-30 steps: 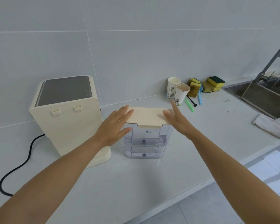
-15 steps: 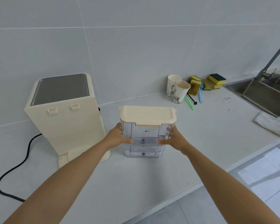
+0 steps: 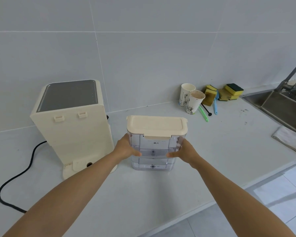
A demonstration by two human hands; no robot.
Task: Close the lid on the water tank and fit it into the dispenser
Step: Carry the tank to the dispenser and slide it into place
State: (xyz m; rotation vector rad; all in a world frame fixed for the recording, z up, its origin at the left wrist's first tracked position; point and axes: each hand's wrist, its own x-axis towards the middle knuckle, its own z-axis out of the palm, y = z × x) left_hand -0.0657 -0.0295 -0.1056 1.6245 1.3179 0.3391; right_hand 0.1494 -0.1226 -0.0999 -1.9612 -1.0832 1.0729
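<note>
A clear plastic water tank (image 3: 153,156) stands upright on the white counter, partly filled with water. Its cream lid (image 3: 156,125) lies flat and closed on top. My left hand (image 3: 126,148) grips the tank's left side and my right hand (image 3: 184,151) grips its right side, both at mid height. The cream dispenser (image 3: 72,130) stands just left of the tank, its back face with two small hooks turned toward me. An empty base shelf (image 3: 82,165) juts out at the dispenser's foot.
A black power cord (image 3: 15,177) runs from the dispenser over the counter at left. Two paper cups (image 3: 191,100), sponges (image 3: 229,92) and small brushes stand at the back right. A steel sink (image 3: 280,106) and folded cloth (image 3: 290,139) are at far right. The counter's edge (image 3: 212,201) runs close in front.
My hands left the lid's top and dropped to the tank's sides, where they now grip it. The lid sits closed. Since half a second ago the hold looks the same.
</note>
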